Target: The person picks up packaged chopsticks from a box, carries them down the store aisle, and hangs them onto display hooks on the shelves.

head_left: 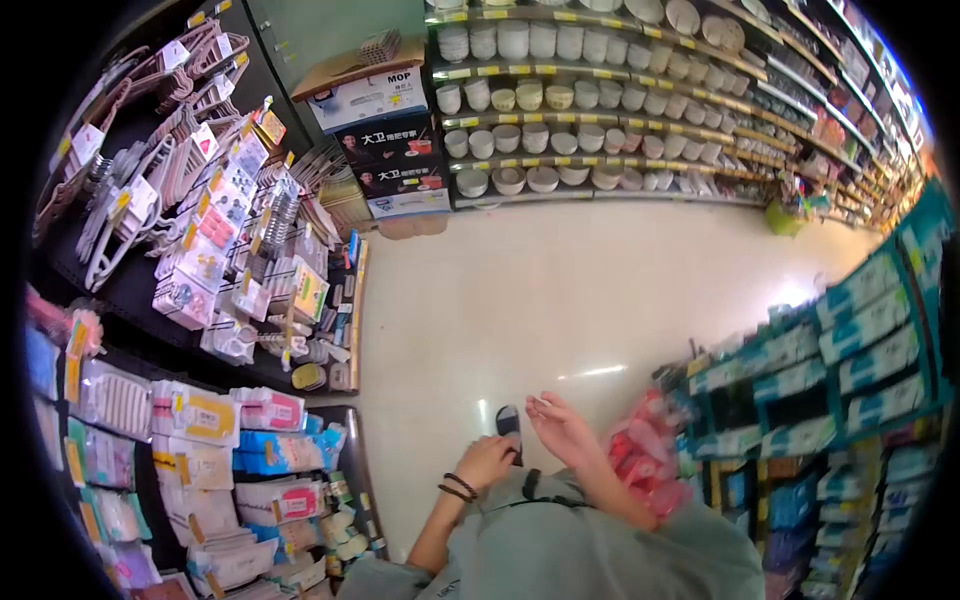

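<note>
My left hand point(487, 460), with dark beaded bracelets point(458, 488) at the wrist, hangs in front of my grey-green shirt point(590, 548). Its fingers are loosely bent, and I see nothing held in them. To its right, my right hand point(562, 430) is raised over the floor, palm partly turned up, fingers loosely curled and apart. No object shows clearly in it. A dark shoe point(509, 425) on my foot is visible between the two hands. Closest to my right forearm are pink-red packages point(645, 450).
Hangers point(150, 190) and hanging packets point(205, 265) fill the left rack, above packaged goods point(270, 450). Mop boxes point(390, 145) are stacked ahead beside shelves of bowls point(535, 95). Teal packages point(835, 350) hang at the right. Pale shiny floor point(470, 290) lies between them.
</note>
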### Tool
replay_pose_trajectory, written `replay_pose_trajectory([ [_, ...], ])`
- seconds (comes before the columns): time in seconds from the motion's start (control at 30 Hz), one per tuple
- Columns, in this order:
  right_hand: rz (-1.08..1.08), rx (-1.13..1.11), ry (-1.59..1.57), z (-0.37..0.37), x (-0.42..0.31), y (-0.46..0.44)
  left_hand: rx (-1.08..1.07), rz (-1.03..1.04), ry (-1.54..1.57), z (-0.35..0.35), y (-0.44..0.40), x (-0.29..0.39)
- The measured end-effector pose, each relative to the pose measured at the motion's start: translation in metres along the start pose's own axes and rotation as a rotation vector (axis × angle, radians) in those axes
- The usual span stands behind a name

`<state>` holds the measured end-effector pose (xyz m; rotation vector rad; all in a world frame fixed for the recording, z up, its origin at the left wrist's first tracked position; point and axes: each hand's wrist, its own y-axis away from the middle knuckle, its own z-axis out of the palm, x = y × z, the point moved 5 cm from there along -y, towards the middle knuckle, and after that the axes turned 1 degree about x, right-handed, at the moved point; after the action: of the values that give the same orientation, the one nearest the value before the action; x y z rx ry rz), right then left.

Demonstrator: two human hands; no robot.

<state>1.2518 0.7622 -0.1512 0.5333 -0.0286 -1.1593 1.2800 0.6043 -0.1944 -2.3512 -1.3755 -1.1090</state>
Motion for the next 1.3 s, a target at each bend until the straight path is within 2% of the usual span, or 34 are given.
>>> replay_pose_trajectory([
  [0.03, -0.006, 0.009, 0.033, 0.018, -0.015, -0.024, 0.054, -0.002, -0.078, -0.024, -0.02, -0.005],
  [0.1, -0.033, -0.032, 0.024, 0.042, -0.035, -0.068, 0.17, 0.067, -0.02, -0.063, -0.067, -0.022],
  [0.27, -0.062, -0.054, 0.006, 0.086, -0.063, -0.154, 0.177, 0.001, -0.213, -0.163, -0.154, -0.044],
  [0.4, 0.008, -0.05, 0.059, 0.115, -0.075, -0.222, 0.261, 0.04, 0.025, -0.208, -0.196, -0.058],
  [0.47, 0.023, -0.078, 0.125, 0.13, -0.084, -0.262, 0.211, 0.03, 0.035, -0.212, -0.215, -0.076],
  [0.63, 0.085, -0.07, 0.009, 0.149, -0.09, -0.38, 0.055, -0.035, -0.012, -0.217, -0.271, -0.139],
  [0.7, 0.107, -0.073, -0.006, 0.173, -0.099, -0.43, -0.008, -0.074, 0.047, -0.245, -0.297, -0.158],
  [0.8, 0.129, -0.103, -0.022, 0.218, -0.114, -0.502, -0.028, -0.143, -0.07, -0.311, -0.338, -0.181],
  [0.97, 0.142, -0.206, -0.035, 0.276, -0.127, -0.62, 0.253, -0.141, -0.092, -0.432, -0.41, -0.219],
  [1.1, 0.232, -0.108, 0.04, 0.322, -0.13, -0.683, 0.447, -0.14, 0.044, -0.515, -0.445, -0.252],
  [1.17, 0.27, -0.096, 0.07, 0.338, -0.129, -0.711, 0.531, -0.138, 0.144, -0.551, -0.453, -0.286],
  [1.23, 0.3, -0.12, 0.041, 0.341, -0.123, -0.746, 0.621, -0.258, 0.096, -0.59, -0.461, -0.322],
  [1.3, 0.318, -0.153, -0.005, 0.352, -0.121, -0.783, 0.677, -0.266, 0.087, -0.623, -0.476, -0.372],
])
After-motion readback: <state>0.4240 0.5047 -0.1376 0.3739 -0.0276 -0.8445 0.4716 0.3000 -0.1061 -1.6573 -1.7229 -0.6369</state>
